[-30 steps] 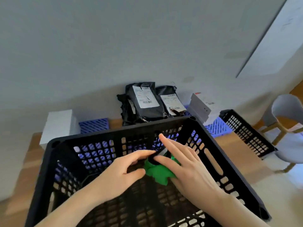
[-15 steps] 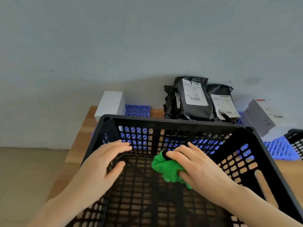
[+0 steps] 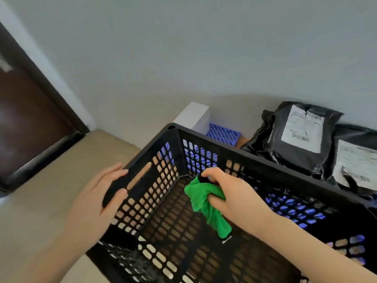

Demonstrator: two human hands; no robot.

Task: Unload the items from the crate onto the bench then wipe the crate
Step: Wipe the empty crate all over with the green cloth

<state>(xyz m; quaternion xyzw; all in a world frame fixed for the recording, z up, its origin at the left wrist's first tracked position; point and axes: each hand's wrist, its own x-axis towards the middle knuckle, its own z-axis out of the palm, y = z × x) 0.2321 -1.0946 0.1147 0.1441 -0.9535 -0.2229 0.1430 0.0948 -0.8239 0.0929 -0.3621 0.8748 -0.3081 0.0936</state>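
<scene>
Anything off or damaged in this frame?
Nothing stands out. The black crate looks intact; the left hand grips its side wall, the right hand holds the green cloth inside.

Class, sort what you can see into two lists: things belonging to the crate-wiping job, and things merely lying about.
In the job: black crate, green cloth gripped by the right hand, left hand holding the crate's wall, black parcels and white box out of the crate, behind it.
Lying about: blue mesh panel, brown door.

Crate (image 3: pixel 255 160) black, grid-perforated. Cloth (image 3: pixel 201 198) bright green. Far parcels (image 3: pixel 271 148) black with white barcode labels (image 3: pixel 302 128). Box (image 3: pixel 194 117) white; slatted panel (image 3: pixel 223 135) blue. Door (image 3: pixel 26 123) dark brown, floor (image 3: pixel 61 180) beige.
</scene>
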